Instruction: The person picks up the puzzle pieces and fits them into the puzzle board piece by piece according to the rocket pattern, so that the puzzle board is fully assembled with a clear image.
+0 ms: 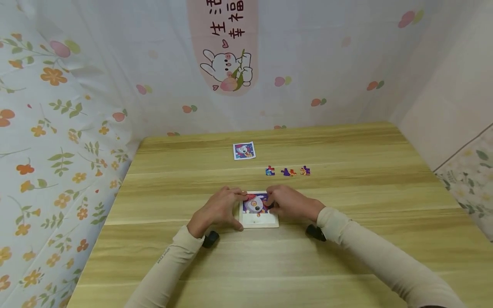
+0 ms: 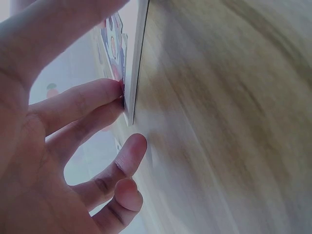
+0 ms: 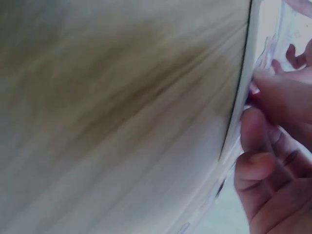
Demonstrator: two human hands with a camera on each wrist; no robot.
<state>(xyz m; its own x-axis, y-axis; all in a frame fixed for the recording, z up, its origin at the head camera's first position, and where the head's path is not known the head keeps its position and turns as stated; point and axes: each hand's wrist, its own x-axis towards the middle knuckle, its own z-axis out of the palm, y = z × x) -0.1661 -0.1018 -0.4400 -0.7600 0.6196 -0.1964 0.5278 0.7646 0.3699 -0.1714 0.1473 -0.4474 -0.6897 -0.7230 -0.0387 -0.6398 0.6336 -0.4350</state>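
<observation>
A small white puzzle tray lies on the table with jigsaw pieces joined across its far part, forming a white cartoon figure on purple. Its near strip is bare white. My left hand holds the tray's left side, fingertips on the far left corner and thumb by the near left corner. At the right edge of the picture, my right hand pinches a puzzle piece between thumb and index finger, low over the tray. Most of that piece is hidden by the fingers; a little dark red and purple shows.
Beyond the tray, three loose pieces lie in a row: a red and blue piece, a purple and orange piece and another purple-orange piece. A picture card sits farther back on the wooden table. Printed cloth hangs behind.
</observation>
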